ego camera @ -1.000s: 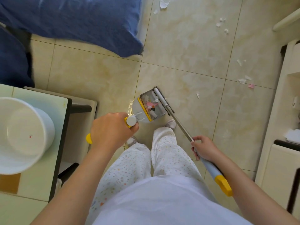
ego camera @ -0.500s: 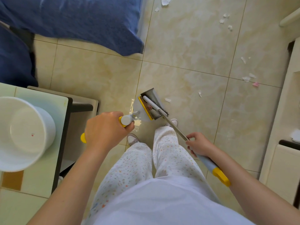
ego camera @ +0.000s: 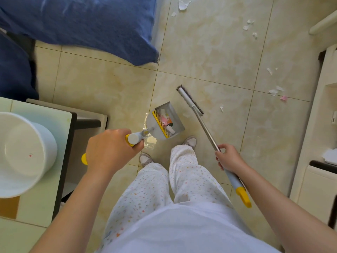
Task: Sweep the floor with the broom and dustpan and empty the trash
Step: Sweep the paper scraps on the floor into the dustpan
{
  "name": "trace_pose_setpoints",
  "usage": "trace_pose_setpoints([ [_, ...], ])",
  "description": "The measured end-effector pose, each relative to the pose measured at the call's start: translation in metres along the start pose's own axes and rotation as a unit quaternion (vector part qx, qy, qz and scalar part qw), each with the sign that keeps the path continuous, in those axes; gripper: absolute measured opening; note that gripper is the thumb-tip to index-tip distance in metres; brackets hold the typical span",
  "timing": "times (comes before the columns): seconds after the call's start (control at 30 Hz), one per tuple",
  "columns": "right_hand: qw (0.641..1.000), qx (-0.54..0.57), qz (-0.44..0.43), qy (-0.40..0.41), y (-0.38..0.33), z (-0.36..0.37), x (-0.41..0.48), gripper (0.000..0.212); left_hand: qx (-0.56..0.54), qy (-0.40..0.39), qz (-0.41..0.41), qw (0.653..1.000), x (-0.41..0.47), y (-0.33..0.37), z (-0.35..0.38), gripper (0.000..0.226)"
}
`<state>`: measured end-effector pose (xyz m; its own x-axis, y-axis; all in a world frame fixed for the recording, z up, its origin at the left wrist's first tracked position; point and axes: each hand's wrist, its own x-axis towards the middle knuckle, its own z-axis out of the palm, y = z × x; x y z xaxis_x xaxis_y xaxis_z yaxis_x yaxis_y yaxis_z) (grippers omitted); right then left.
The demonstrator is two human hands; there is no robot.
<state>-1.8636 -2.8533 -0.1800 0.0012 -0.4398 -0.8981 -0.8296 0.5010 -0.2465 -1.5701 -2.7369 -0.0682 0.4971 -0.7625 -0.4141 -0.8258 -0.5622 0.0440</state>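
My left hand grips the yellow and grey handle of the grey dustpan, whose pan stands on the tile floor just ahead of my feet with white and pink paper scraps inside behind a yellow comb. My right hand grips the metal shaft of the broom. The broom head lies on the floor to the right of the pan, apart from it. Torn paper scraps lie scattered on the tiles at the right and far end.
A white bin stands on a pale green table at my left. A blue bedcover hangs over the floor at the upper left. White cabinets line the right side.
The broom head has swung out of the dustpan to the right and now lies on the floor beside it. The dustpan has stayed in front of my feet.
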Motion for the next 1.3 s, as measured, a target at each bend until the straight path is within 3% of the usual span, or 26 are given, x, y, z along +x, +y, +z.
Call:
trace_pose_setpoints([
  [0.1,1.0,0.028,0.011,0.006,-0.011,0.008,0.02,0.039,0.003,0.003,-0.002,1.0,0.004,0.002,-0.002,0.049],
  [0.17,0.993,0.11,0.038,-0.023,-0.019,0.015,0.028,0.028,0.0,0.005,-0.004,1.0,0.004,0.002,-0.002,0.048],
  [0.23,0.969,0.221,0.079,-0.075,-0.025,0.014,0.03,0.009,-0.001,0.002,-0.002,1.0,0.002,0.003,-0.002,0.047],
  [0.37,0.902,0.372,0.141,-0.171,-0.016,0.001,0.015,0.014,-0.001,-0.002,-0.004,1.0,-0.003,0.002,0.0,0.047],
  [0.77,0.971,0.236,0.016,-0.043,-0.002,-0.021,-0.012,0.024,0.006,0.006,0.009,1.0,-0.009,0.009,-0.007,0.049],
  [1.0,0.967,0.255,0.016,0.022,0.014,-0.061,-0.007,0.027,0.024,0.008,0.053,0.998,0.005,0.04,-0.018,0.051],
  [1.3,0.952,0.27,0.057,0.129,0.065,-0.113,0.027,0.029,0.067,0.0,0.141,0.988,0.062,0.134,-0.031,0.049],
])
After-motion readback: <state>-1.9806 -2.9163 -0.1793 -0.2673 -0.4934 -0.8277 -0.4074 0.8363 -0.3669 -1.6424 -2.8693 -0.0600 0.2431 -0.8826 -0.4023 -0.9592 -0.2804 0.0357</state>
